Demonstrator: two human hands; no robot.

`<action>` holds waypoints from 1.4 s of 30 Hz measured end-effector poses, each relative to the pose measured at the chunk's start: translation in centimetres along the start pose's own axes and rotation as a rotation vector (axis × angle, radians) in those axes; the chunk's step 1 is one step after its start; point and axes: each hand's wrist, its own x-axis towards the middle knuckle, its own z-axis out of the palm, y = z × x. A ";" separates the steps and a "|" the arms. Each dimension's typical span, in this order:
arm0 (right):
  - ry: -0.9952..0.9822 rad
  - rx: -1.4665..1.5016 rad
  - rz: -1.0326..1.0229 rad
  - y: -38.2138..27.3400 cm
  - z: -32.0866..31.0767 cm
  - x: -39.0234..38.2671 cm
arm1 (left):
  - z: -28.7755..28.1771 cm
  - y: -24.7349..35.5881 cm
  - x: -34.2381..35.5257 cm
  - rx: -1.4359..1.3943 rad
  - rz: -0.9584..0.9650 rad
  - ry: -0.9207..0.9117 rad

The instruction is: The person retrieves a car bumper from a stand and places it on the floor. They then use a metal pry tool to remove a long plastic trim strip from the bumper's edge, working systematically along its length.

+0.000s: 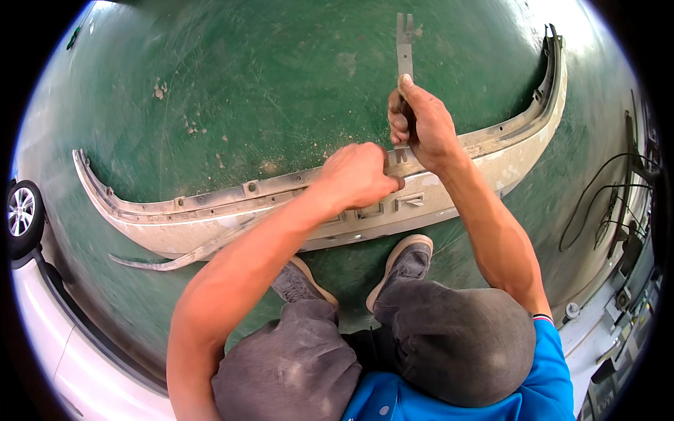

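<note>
A long, curved, dirty beige car bumper trim (210,210) lies on the green floor in front of me, with raised letters on its face. My left hand (358,175) is closed on its upper edge near the middle, thumb pressing the face. My right hand (421,123) grips a flat metal pry tool (405,45) whose forked end points away from me and whose lower end meets the trim's top edge. A thin loose strip (175,258) hangs off the trim at the lower left.
I squat with both grey shoes (404,263) just behind the trim. A white car with a wheel (21,214) stands at the left. Black cables (597,210) and equipment line the right edge. The green floor (246,91) is scuffed.
</note>
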 end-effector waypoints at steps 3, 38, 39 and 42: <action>-0.010 0.046 0.046 -0.4 -0.4 0.2 | 1.8 -0.2 -0.1 0.005 0.063 0.171; 0.142 -0.252 0.620 -0.4 1.2 4.8 | 4.4 -1.3 0.7 -0.076 0.301 0.464; 0.133 -0.230 0.589 -0.7 1.2 4.5 | 3.8 -1.3 0.7 -0.099 0.267 0.408; 0.064 -0.066 0.364 -2.1 -0.6 3.1 | 2.2 0.4 0.7 -0.184 0.131 0.233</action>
